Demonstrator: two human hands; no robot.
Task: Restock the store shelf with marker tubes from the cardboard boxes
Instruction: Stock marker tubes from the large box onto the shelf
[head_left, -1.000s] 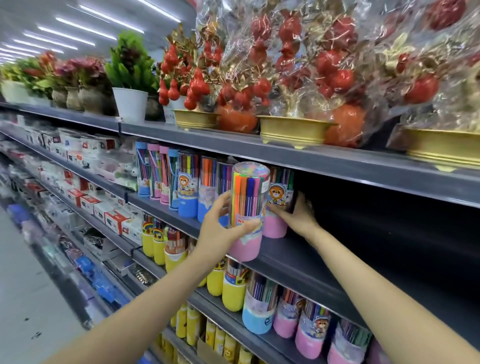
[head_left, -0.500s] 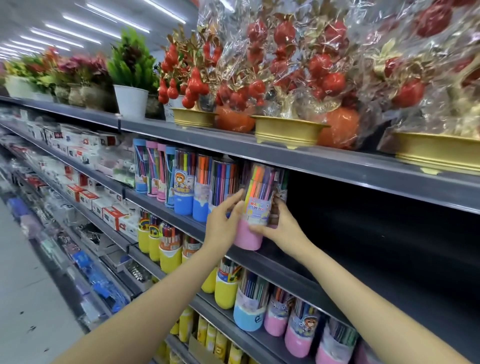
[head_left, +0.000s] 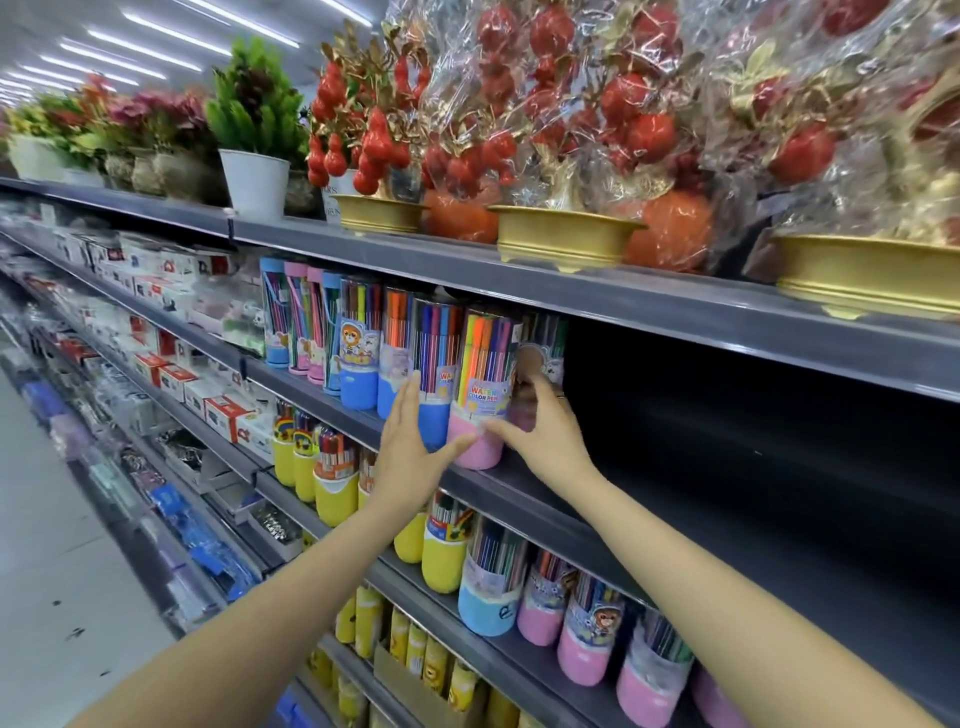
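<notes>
Two bare forearms, no sleeves showing up to the frame's lower edge. Left hand (head_left: 415, 447) without rings or watch. Right hand (head_left: 545, 436) with thin ring on one finger.

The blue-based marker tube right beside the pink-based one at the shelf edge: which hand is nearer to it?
Left. The left hand lies flat against the blue-based tube, fingers straight. The right hand is on the far side of the pink-based tube, touching that one instead.
</notes>
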